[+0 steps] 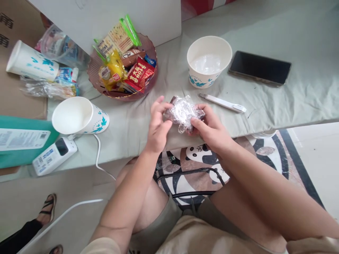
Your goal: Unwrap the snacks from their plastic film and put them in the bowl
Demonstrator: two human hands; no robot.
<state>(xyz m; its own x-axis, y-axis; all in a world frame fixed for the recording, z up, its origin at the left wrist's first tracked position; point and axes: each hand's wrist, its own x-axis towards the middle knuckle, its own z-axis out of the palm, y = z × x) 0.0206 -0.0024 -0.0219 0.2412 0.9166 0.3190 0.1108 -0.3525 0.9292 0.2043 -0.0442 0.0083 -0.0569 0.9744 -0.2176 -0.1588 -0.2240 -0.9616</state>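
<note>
A crumpled clear plastic bundle [184,112], with something dark red or brown showing at its edges, is held between both hands over the table's front edge. My left hand [159,123] grips its left side with fingers and thumb. On the right side, my right hand [209,125] pinches it, thumb on top. What is inside the wrapping cannot be made out. Just beyond the hands lies a white utility knife [224,102]. Behind it stands a paper cup [202,80] with clear plastic inside.
A pink glass bowl [92,76] of packaged snacks stands back left. Left are another paper cup [99,118], a white power bank [54,157] with a cable and a green box [23,121]. A phone [259,67] lies right. Someone's sandaled foot [47,210] shows lower left.
</note>
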